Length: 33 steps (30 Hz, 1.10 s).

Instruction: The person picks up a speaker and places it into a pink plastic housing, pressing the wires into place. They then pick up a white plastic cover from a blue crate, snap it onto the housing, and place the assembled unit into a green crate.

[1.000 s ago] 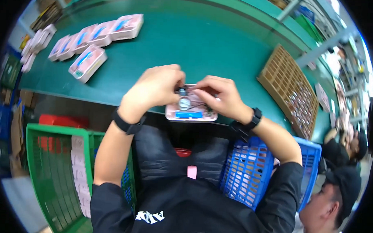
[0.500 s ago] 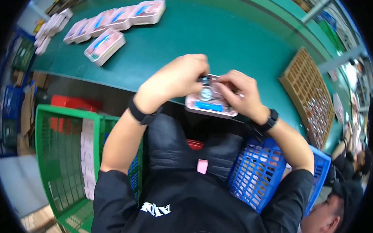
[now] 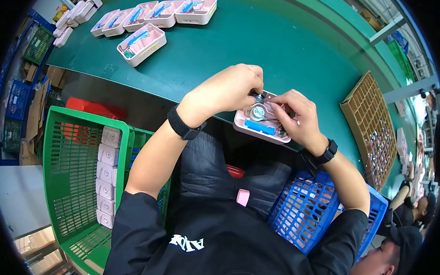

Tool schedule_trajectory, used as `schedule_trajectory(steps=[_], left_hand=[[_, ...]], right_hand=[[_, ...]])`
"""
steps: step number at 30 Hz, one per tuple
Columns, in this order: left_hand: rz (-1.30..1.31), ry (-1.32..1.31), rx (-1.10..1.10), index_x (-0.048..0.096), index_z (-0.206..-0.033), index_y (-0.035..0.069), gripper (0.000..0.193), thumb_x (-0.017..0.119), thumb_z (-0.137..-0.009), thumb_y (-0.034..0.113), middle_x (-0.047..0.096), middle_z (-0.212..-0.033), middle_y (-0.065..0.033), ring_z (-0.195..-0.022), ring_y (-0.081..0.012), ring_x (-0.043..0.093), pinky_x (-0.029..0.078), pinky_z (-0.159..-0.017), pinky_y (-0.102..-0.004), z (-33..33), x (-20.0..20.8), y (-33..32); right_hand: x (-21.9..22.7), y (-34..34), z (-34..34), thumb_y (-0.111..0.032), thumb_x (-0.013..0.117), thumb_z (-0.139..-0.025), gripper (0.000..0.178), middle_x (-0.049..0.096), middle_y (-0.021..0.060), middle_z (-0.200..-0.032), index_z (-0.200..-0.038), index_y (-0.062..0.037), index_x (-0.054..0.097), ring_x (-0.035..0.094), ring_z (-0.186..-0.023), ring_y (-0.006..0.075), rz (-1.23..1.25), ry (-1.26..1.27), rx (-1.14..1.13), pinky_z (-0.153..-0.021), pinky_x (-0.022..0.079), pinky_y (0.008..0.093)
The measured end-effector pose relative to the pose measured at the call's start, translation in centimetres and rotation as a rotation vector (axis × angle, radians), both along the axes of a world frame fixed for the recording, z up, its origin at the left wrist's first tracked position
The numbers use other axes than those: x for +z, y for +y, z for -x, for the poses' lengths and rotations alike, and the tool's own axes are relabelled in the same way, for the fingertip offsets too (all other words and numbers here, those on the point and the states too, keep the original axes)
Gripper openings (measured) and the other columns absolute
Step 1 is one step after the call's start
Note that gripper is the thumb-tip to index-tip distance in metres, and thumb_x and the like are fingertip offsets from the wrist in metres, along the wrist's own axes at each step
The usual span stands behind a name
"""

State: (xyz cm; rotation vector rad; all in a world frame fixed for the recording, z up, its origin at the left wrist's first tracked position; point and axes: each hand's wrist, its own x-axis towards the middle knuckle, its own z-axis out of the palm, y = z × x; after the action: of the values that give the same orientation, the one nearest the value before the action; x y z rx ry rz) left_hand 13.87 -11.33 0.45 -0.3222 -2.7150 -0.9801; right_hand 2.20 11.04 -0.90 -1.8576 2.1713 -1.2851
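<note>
An open pink box (image 3: 249, 133) sat just below and right of the middle of the frame, at the near edge of the green desk (image 3: 252, 46). Its long axis ran left to right, dipping toward the lower right, and its hollow side faced up. In it, a blue battery (image 3: 259, 127) lay lengthwise along the near long wall, its long axis close to the box's own. A round metal disc (image 3: 257, 112) sat behind the battery, flat face up, with dark wires (image 3: 269, 120) leading right.

The left hand (image 3: 237, 87) bent over the box's far left corner, fingers curled down; whether its grip pinched anything I could not tell. The right hand (image 3: 300, 116) reached in from the right, thumb and forefinger drawn near each other over the box; what lay between them was too small to tell.

In the upper left stood a row of open pink boxes (image 3: 194, 19), and below it a single open box (image 3: 151, 51) whose long axis rose toward the upper right. A cardboard tray (image 3: 366, 101) with compartments lay at the right. A green basket (image 3: 90, 117) stood lower left, a blue basket (image 3: 323, 177) lower right.
</note>
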Motion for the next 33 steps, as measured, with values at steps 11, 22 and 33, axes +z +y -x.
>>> schedule_trajectory(steps=[11,22,33], left_hand=[[0.399,-0.068,0.210,0.079,-0.093,0.000,0.013,0.076,-0.084,0.009,0.068,-0.106,-0.0105,-0.097,-0.0324,0.071,0.059,-0.078,-0.0429,-0.5,1.4,2.2],[0.240,0.153,0.253,0.076,-0.101,0.005,0.020,0.080,-0.086,0.017,0.061,-0.109,-0.0112,-0.104,-0.0320,0.062,0.054,-0.085,-0.0458,-3.7,0.5,4.0],[0.197,0.381,0.284,0.073,-0.105,0.013,0.031,0.087,-0.080,0.026,0.060,-0.111,-0.0041,-0.105,-0.0281,0.058,0.042,-0.095,-0.0459,-5.3,-3.3,11.0]], right_hand=[[0.6,0.3,0.3,-0.001,0.078,-0.091,0.012,0.071,0.0085,-0.086,-0.103,-0.0016,0.078,0.063,-0.070,0.0166,-0.009,0.071,0.021,-0.058,0.048,0.0313],[4.5,1.7,4.2,-0.006,0.081,-0.092,0.017,0.079,0.0101,-0.101,-0.107,0.0013,0.079,0.071,-0.093,0.0206,-0.277,-0.250,0.405,-0.082,0.056,0.0324],[4.9,-0.5,2.9,-0.011,0.073,-0.099,0.019,0.080,0.0125,-0.101,-0.113,-0.0009,0.081,0.071,-0.090,0.0231,-0.234,-0.188,0.313,-0.077,0.055,0.0326]])
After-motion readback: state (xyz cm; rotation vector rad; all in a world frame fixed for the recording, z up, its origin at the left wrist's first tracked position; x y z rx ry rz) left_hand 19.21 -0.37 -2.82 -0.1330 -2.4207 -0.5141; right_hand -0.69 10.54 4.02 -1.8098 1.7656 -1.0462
